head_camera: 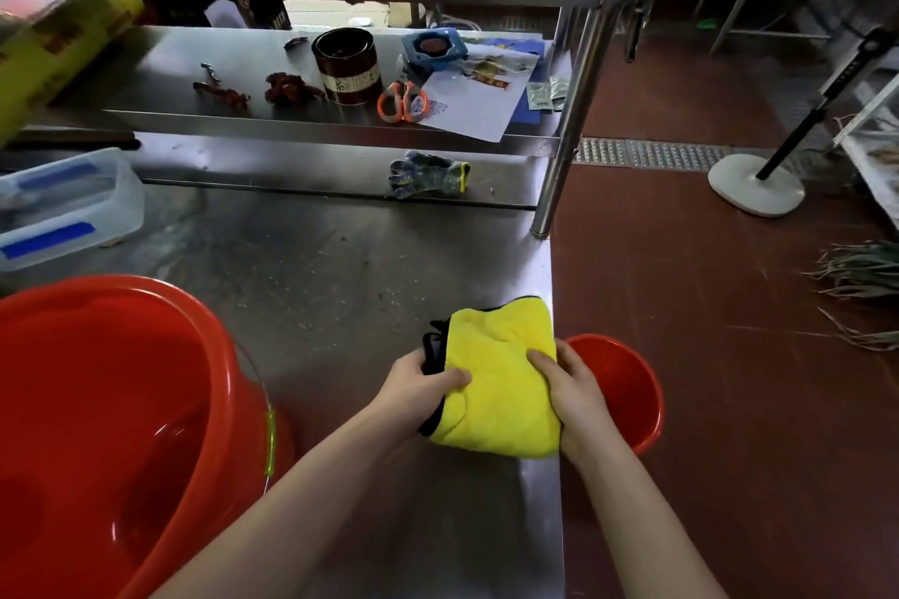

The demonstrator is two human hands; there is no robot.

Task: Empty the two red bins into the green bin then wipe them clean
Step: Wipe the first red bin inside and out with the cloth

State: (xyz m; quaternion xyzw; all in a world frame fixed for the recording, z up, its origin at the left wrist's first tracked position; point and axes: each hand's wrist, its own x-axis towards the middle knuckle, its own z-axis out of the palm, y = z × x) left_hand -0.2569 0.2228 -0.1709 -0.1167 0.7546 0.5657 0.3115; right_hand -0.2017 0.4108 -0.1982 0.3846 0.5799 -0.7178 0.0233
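Head view showed a large red bin [112, 413] at the bench's [316, 268] left; the left hand [418, 387] pinched the yellow cloth's [501, 384] left edge, thumb on top, fingers curled beneath. The right hand [576, 396] gripped its right edge, above a smaller red bin [627, 384] beside the bench.

Dim, soft glare, wide-angle edge distortion

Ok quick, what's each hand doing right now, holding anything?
Left hand: grips the left side of the yellow cloth.
Right hand: grips the cloth's right side.
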